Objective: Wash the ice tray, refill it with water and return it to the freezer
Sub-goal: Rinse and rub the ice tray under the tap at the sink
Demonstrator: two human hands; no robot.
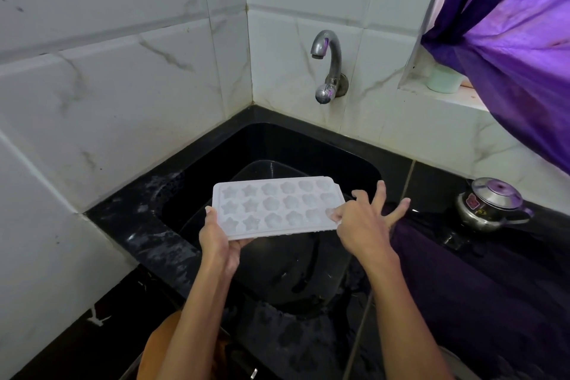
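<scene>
My left hand (217, 237) grips the ice tray (277, 207) level over the sink (354, 151), tap (327, 49) at twelve o'clock, while my right hand (364, 222), fingers splayed, rubs a cavity clean.

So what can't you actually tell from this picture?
Head view only:
- Whether the ice tray holds water or ice: its pale cells are too washed out.
- The sink bottom and drain: hidden by the tray, both hands and a dark tub.
- How the right hand touches the tray: its fingertips blur at the tray's edge.
- The pale cup on the ledge: partly covered by the purple curtain.
- The freezer: out of frame.
</scene>
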